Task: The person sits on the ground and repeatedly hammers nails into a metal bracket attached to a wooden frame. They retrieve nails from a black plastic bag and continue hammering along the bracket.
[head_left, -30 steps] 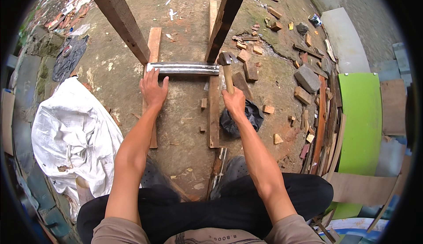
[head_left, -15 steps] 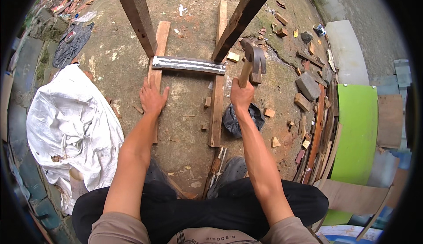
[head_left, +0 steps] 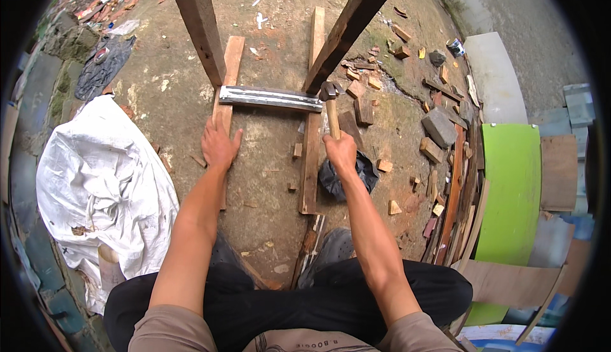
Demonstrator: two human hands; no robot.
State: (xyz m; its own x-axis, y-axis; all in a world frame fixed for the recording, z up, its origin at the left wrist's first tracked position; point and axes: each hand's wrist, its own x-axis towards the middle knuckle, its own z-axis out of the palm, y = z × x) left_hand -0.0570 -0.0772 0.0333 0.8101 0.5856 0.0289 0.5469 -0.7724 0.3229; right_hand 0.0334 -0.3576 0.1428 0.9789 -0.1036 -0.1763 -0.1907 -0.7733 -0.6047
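My right hand (head_left: 341,151) is closed around the wooden handle of a claw hammer (head_left: 332,117). The hammer's dark head is at the right end of a dark crosspiece with white streaks (head_left: 270,97); I cannot tell whether they touch. My left hand (head_left: 219,143) lies with fingers apart on the left base beam (head_left: 233,62), just nearer than the crosspiece. This crosspiece spans from that beam to the right base beam (head_left: 310,167). Two wooden posts, one on the left (head_left: 202,31) and one on the right (head_left: 353,31), rise from near its ends.
A white sack (head_left: 108,180) is on the left, with a crumpled dark plastic sheet (head_left: 105,66) beyond it. Beside the right beam sits a black plastic bag (head_left: 332,183). Wood blocks (head_left: 364,111), a grey stone (head_left: 439,127) and a green panel (head_left: 509,193) lie to the right.
The hammer has come down and to the left, from raised beside the frame to the crosspiece's right end. My left hand stays on the beam.
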